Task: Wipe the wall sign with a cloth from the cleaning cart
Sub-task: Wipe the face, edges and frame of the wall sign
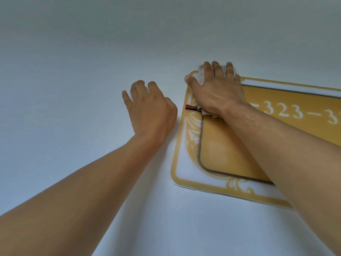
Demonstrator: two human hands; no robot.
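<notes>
A gold and white wall sign [221, 157] with white numerals and scrollwork hangs on the wall at the right. My right hand [215, 89] lies flat over the sign's top left corner, fingers spread, pressing a pale, soiled cloth [200, 74] against it. The cloth shows above the fingers and below the palm, where a small dark red tag [191, 107] sticks out. My left hand [149, 109] rests on the bare wall just left of the sign, fingers bent against the surface, holding nothing.
The plain white wall [73, 80] fills the rest of the view. The sign runs out of the frame on the right. The cleaning cart is out of sight.
</notes>
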